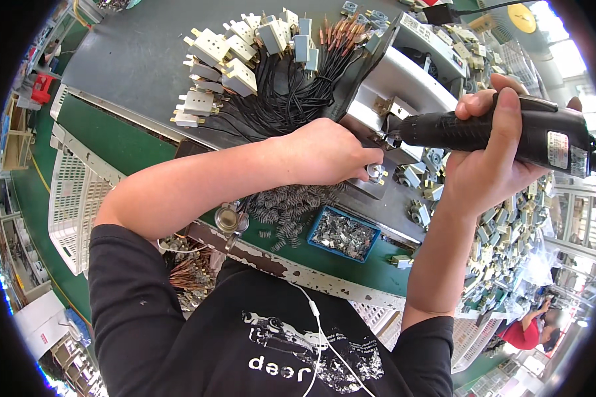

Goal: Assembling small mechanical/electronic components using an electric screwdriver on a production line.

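My right hand is wrapped round a black electric screwdriver, which lies nearly level with its tip pointing left. That tip reaches into a metal fixture, where a cream block with brass-coloured parts sits; the exact contact is too small to make out. Just below the fixture, my left hand is closed, its thumb and fingertips pinching a small whitish part with brass-coloured tabs. Most of its fingers are hidden under the back of the hand.
Black cables with cream and grey plug-like blocks lie beyond my left forearm. Loose springs and a blue tray of small metal pieces are close to me. Many finished-looking blocks pile up at right. Another person is farther off.
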`<state>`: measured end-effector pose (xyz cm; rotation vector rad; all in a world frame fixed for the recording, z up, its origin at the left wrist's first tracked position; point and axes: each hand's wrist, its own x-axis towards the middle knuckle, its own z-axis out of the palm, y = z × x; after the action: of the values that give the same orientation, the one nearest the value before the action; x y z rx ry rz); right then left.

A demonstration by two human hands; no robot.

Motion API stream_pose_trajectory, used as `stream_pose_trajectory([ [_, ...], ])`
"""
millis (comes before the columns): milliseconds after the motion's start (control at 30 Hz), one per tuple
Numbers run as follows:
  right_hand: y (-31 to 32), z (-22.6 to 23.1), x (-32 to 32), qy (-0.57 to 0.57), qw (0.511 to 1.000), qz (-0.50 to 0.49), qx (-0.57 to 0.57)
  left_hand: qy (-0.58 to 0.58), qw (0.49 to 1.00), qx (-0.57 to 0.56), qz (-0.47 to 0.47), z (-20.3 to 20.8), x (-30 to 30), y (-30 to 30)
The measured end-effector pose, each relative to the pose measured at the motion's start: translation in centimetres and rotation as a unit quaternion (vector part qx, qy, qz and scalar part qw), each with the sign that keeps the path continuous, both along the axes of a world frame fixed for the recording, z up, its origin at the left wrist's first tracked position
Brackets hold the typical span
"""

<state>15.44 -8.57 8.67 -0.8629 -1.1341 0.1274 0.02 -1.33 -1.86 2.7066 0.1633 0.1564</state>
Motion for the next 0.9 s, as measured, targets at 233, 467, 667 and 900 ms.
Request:
stream_pose_trajectory([
  [233,0.8,0.1,-1.1,0.029,0.999,-0.029,0.01,-0.008,1.0,0.007,0.0,-0.3,0.0,0.0],
  [467,0.3,-0.2,-3.0,-0.053,0.982,-0.181,0.023,-0.021,1.0,-0.006,0.014,0.2,-0.1,0.0],
  [667,0.8,-0.2,4.3,-0.051,0.979,0.178,-0.081,-0.034,0.999,0.007,0.01,-0.6,-0.2,0.2],
  [900,1.8,1.6,5.7,-0.111,0.931,0.304,-0.171,-0.049,0.999,-0.007,0.011,-0.5,-0.2,-0.1],
])
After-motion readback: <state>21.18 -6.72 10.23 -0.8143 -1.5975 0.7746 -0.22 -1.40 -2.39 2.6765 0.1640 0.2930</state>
